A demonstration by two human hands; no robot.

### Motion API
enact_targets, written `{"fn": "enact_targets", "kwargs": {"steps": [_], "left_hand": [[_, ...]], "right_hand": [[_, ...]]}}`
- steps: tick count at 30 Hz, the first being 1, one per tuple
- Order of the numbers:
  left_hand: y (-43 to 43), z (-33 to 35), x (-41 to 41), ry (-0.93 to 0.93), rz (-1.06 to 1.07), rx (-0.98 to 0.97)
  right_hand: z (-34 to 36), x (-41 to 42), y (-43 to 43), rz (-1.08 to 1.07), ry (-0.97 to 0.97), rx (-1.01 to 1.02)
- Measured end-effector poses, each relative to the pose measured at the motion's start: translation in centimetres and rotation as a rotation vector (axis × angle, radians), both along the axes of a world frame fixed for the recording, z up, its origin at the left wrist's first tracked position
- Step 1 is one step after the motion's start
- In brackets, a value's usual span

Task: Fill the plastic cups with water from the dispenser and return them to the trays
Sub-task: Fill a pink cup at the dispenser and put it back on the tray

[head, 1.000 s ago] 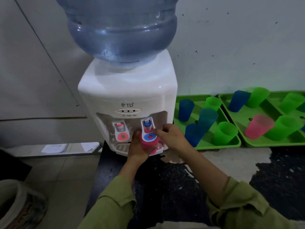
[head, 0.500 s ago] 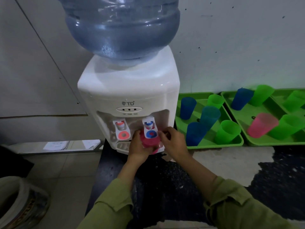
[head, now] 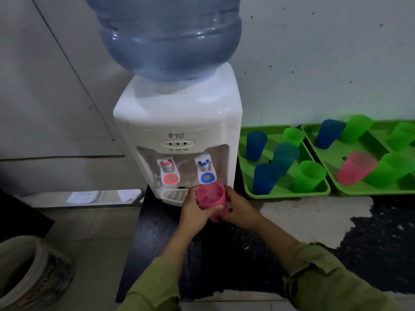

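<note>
A pink plastic cup is held just in front of the white water dispenser, below and slightly clear of the blue tap. My left hand wraps its left side and my right hand holds its right side. The red tap is to the left. Two green trays, one beside the dispenser and one further right, hold several blue, green and pink cups.
A large blue water bottle sits on top of the dispenser. The dark counter has a pale worn patch. A bucket stands on the tiled floor at lower left. A wall runs behind.
The pink cup has come down and away from under the blue tap. My right hand left the tap lever and now holds the cup with my left hand.
</note>
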State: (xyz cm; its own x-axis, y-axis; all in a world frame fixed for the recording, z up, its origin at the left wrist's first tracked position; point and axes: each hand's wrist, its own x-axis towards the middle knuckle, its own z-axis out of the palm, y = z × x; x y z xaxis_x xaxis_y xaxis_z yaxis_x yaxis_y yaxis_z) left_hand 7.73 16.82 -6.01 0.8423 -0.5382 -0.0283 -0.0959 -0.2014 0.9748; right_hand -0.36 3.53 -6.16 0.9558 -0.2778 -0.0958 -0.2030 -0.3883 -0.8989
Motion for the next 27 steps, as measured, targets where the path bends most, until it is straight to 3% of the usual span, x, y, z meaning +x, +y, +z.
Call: {"fn": "enact_targets", "kwargs": {"steps": [6, 13, 18, 27], "left_hand": [[-0.6, -0.1, -1.9, 0.010, -0.107, -0.023], [-4.3, 1.6, -3.9, 0.080, -0.321, -0.137], [-9.1, 3.9, -5.3, 0.099, -0.367, -0.248], [-21.6, 6.7, -7.1, -0.025, -0.388, -0.188]], "right_hand": [[0.3, -2.5, -1.2, -0.017, -0.044, 0.029], [2.9, -6.4, -4.8, -0.189, -0.131, -0.003], [5.8, -8.8, -9.9, -0.353, -0.209, -0.032], [11.2, -12.1, -23.3, -0.546, -0.277, -0.182]]}}
